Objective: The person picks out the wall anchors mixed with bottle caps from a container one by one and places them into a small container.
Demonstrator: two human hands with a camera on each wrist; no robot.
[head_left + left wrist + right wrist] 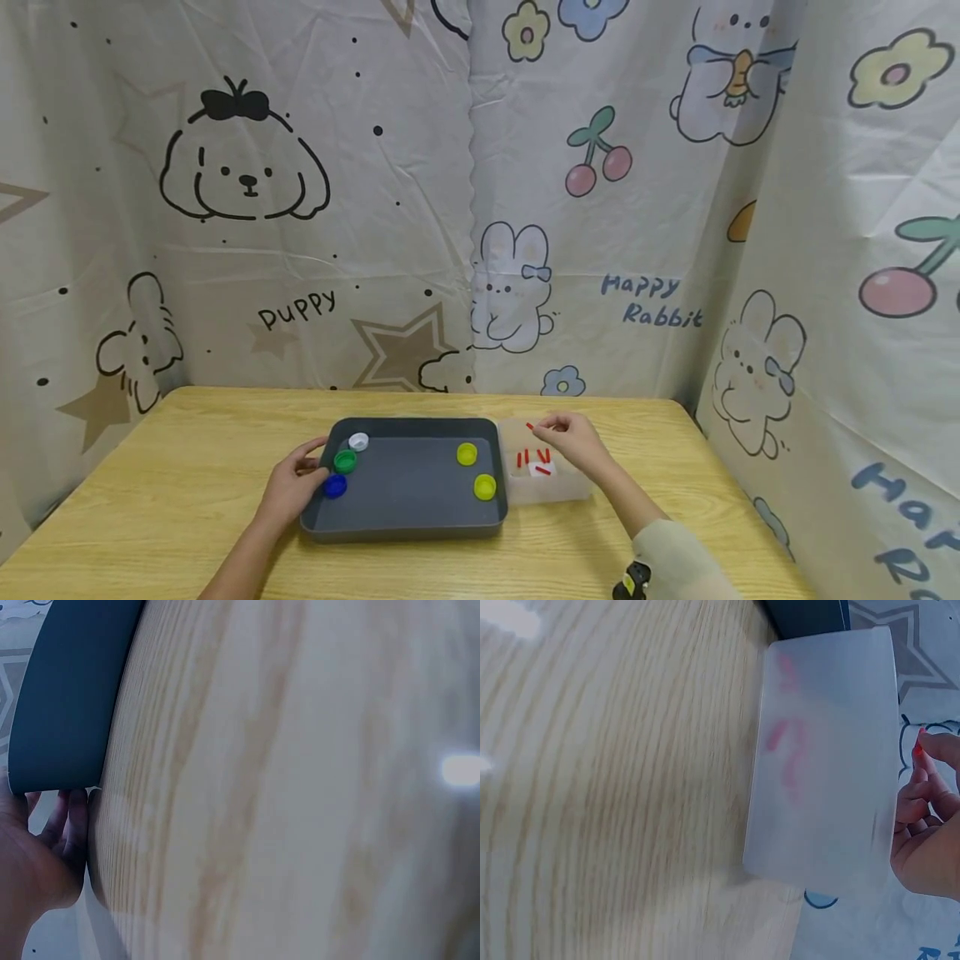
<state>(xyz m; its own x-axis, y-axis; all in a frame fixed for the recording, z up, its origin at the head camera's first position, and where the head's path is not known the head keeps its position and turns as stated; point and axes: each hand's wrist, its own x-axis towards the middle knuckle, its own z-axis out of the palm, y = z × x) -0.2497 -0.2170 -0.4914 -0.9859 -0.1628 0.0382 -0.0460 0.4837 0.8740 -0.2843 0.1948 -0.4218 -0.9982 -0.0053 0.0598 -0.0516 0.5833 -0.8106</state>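
At the left end of a dark grey tray (pixel 408 508), my left hand (pixel 291 486) grips the wall, thumb at the rim close to a blue cap (pixel 335 486). A green cap (pixel 345 462) and a white cap (pixel 358 442) sit inside, behind the blue one. Two yellow caps, a rear one (pixel 467 454) and a front one (pixel 484 487), lie toward the tray's right end. My right hand (pixel 576 442) pinches a small red stick (pixel 920 742) above a translucent box (pixel 825 817). Several more red sticks (pixel 542 471) lie in that box.
The box stands against the tray's right side on a wooden table (pixel 637 433). A patterned curtain (pixel 420 200) hangs behind the table and along both sides. A small white patch (pixel 534 468) shows in the box beneath some sticks.
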